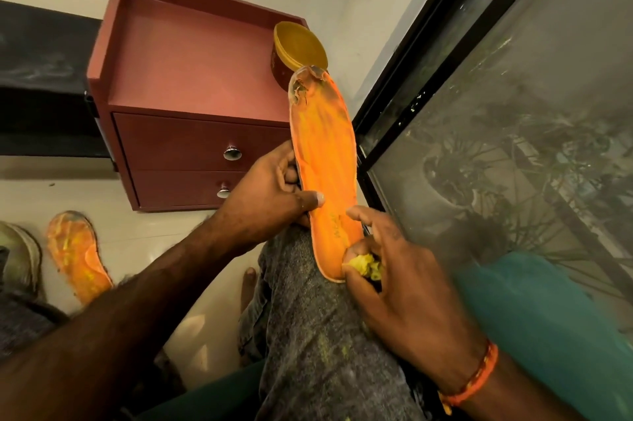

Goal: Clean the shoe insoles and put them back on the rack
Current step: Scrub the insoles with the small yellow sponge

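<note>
An orange insole [322,160] stands on my knee, heel end down, with a worn, torn toe end at the top. My left hand [274,194] grips its left edge, thumb across the front. My right hand [394,270] holds a small yellow cloth wad [364,264] pressed against the heel end of the insole. A second orange insole [77,254] lies flat on the floor at the lower left.
A red-brown cabinet [191,85] with two knobbed drawers stands against the wall; a yellow-lidded tin [298,50] sits on its top right corner. A glass door with a black frame [428,54] is at right. A shoe [19,256] lies at the far left.
</note>
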